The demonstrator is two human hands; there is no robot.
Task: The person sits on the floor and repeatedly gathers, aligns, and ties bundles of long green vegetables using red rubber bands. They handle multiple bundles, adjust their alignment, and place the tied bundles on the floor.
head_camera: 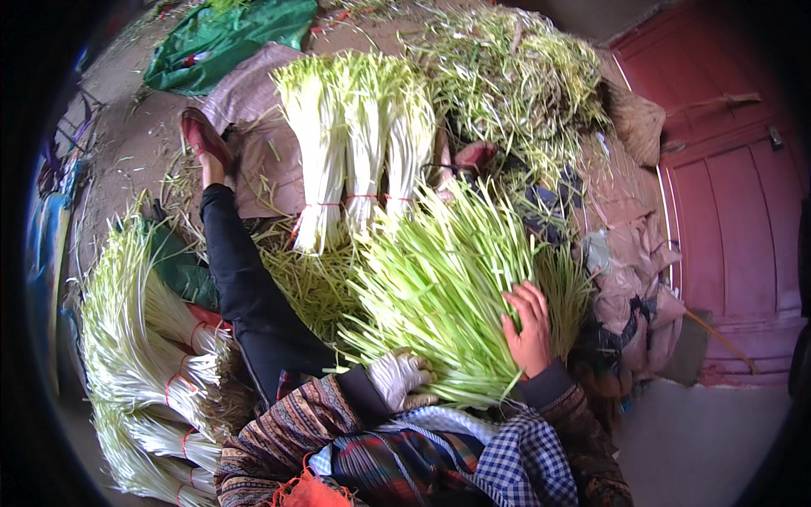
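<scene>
A large loose sheaf of long green-yellow leafy stalks (437, 291) lies across my lap. My left hand (400, 378), in a pale glove, rests at the sheaf's lower left edge with its fingers curled; whether it grips stalks is hidden. My bare right hand (527, 326) lies against the sheaf's right side, fingers bent over the outer stalks; how firmly it holds them does not show. Just beyond the sheaf, three bundles of pale stalks (323, 158) tied with red bands lie side by side between my outstretched legs.
More red-tied bundles (127, 329) are piled at the left. A heap of stripped leaves (519, 76) lies at the upper right, near a red door (728, 222). A green sack (222, 44) is at the upper left. Crumpled sacks (633, 272) lie at the right.
</scene>
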